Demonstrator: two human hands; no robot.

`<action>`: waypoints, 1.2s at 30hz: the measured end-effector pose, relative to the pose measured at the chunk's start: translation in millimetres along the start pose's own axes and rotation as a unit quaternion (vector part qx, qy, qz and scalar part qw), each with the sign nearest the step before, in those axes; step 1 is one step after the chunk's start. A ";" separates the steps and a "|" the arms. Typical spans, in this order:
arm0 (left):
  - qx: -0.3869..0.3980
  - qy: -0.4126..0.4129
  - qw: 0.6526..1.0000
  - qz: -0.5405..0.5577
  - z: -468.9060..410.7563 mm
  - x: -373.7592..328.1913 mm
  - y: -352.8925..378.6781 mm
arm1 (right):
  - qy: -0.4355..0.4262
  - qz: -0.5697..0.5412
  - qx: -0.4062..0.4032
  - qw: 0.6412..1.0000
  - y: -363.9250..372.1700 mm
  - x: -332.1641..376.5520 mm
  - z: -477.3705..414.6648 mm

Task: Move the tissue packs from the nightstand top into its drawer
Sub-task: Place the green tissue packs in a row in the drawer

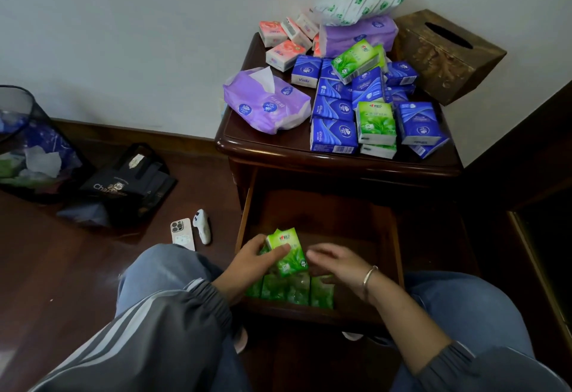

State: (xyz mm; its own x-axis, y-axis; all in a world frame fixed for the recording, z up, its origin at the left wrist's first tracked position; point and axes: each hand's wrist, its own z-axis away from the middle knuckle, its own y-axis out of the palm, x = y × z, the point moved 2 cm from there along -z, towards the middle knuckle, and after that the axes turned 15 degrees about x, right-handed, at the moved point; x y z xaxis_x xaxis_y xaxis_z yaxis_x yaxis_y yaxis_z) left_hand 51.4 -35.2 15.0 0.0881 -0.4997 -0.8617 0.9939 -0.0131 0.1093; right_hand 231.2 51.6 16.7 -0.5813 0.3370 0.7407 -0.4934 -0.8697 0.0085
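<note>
The dark wooden nightstand (272,144) carries a heap of tissue packs: several blue ones (334,134), green ones (375,122), pink ones (284,54) and two big purple packs (263,103). Its drawer (399,255) is pulled out below. A row of green packs (288,291) stands along the drawer's front edge. My left hand (253,263) grips a green tissue pack (289,255) held upright over that row. My right hand (334,263) hovers just right of the pack, fingers spread, holding nothing.
A carved wooden tissue box (445,54) sits at the nightstand's back right. On the floor to the left lie a phone (182,233), a white controller (202,226), a black bag (130,181) and a mesh waste bin (28,144). My knees flank the drawer.
</note>
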 end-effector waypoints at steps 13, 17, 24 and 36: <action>-0.079 -0.012 0.987 -0.142 -13.1 26.3 9.4 | 0.168 -0.018 -0.159 0.973 -47.2 -39.2 17.3; -0.036 -0.040 0.975 -0.214 -30.1 24.4 30.3 | 0.247 0.010 -0.058 0.967 -28.9 -52.2 4.3; -0.026 -0.065 0.904 -0.422 -49.7 39.9 57.6 | 0.244 0.105 -0.028 0.964 -20.7 -53.4 -0.6; 0.093 -0.105 0.752 -0.644 -62.7 56.4 45.0 | 0.157 0.316 -0.038 0.935 -24.6 -60.0 -21.9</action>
State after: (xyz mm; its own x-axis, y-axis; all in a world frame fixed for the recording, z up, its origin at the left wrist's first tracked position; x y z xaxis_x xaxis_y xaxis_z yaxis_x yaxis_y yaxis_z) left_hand 105.3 -9.7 -59.7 -0.9715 -0.0951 -0.2173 0.2186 -0.7144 -0.6647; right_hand 264.0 60.7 -42.7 -0.9275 -0.1351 0.3484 -0.0259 -0.9069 -0.4205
